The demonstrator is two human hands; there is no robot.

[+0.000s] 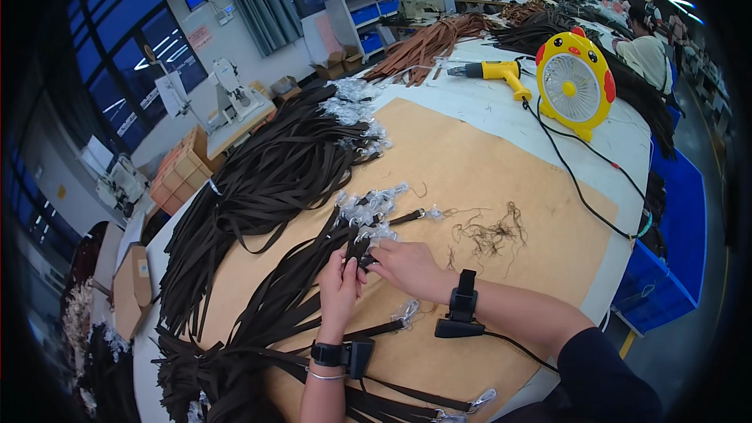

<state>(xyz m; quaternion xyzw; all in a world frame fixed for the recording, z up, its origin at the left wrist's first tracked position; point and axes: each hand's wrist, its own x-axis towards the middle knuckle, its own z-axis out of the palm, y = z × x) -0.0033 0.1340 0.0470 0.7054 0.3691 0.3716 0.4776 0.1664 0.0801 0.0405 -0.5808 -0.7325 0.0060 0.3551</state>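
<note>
Bench [470, 100] papered; left of thread clippings [499, 237], left hand [338, 286] and right hand [411, 268] pinch dark strapping [358, 249], seemingly unfinished; remaining count unclear.

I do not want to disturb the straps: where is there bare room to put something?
The widest bare patch is on the brown paper, between the loose dark threads and the yellow heat gun. A smaller one lies between the threads and the black cord. Crowded: the left side, heaped with black straps, and around the left hand and right hand.
</note>
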